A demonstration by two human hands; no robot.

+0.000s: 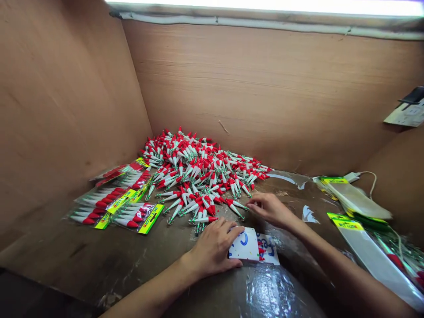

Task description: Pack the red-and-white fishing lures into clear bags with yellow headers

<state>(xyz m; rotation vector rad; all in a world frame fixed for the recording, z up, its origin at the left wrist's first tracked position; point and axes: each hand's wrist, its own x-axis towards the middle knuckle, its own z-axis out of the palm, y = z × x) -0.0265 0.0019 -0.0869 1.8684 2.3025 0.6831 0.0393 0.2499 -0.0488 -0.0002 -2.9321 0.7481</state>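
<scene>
Head: left fingers (236,231), half-open, grip white box (248,248); right fingers (256,205) curl beside lure (236,203).

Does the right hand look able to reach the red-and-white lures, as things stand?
Very likely yes: the right hand is beside the pile of red-and-white lures, and nothing visible blocks the way.

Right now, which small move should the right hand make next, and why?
Probably pick up the nearest red-and-white lure, I think: the right hand is beside its green end, while the left hand rests on the white box.
</scene>
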